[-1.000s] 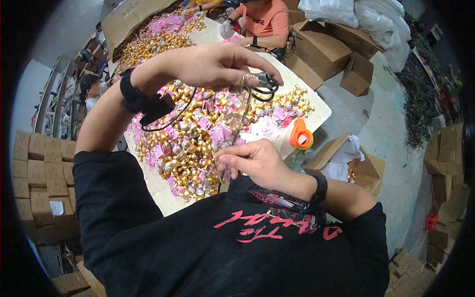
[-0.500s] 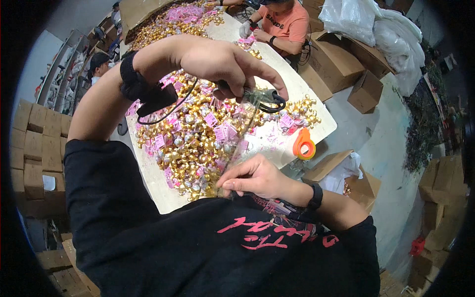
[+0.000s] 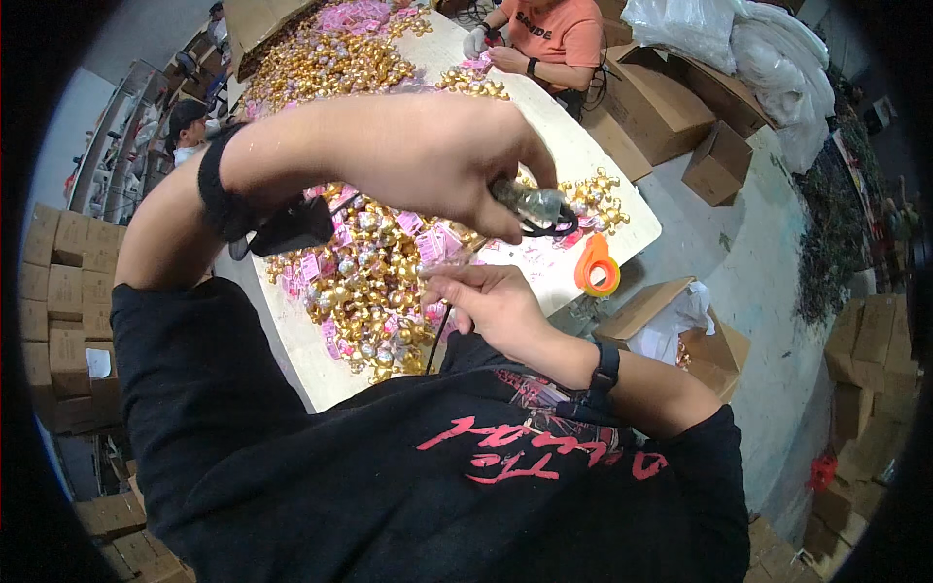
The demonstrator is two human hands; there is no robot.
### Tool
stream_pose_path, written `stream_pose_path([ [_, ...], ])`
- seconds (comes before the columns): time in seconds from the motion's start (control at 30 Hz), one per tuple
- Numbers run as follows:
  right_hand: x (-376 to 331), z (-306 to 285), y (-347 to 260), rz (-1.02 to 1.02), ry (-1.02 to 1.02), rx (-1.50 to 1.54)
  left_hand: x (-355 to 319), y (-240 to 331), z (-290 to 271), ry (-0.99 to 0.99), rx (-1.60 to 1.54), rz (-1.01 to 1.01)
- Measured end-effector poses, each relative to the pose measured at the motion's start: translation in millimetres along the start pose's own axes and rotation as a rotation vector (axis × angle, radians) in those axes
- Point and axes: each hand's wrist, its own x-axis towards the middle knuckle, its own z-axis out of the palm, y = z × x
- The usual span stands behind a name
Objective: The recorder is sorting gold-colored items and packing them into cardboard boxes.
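Stacking up along the far left edge are cardboard boxes (image 3: 53, 291). Left hand (image 3: 428, 160) is raised above the table (image 3: 559, 267), fingers curled shut around a clear wrapped bundle with a black cord (image 3: 539, 209). Beneath its wrist lies a heap of gold balls and pink tags (image 3: 374, 282), partly hidden by the forearm. Right hand (image 3: 486, 301) sits lower, near the table edge, fingers half curled, pinching a thin black strand (image 3: 435, 345). Orange tape dispenser (image 3: 597, 267) stands just right of it. Open box (image 3: 671, 325) on floor; another person (image 3: 554, 34) across the table.
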Motion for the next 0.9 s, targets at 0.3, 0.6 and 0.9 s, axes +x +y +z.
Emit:
stream_pose_path([
  [0.3,3,-6,-22,0.070,-0.228,-0.052,-10,-4,-1,0.153,0.271,0.124],
  [0.6,-3,-25,-21,0.253,-0.538,0.583,-9,-24,-21,0.084,0.239,0.080],
  [0.9,-17,-33,-22,0.298,-0.522,0.292,-6,-24,-18,0.114,0.192,0.111],
])
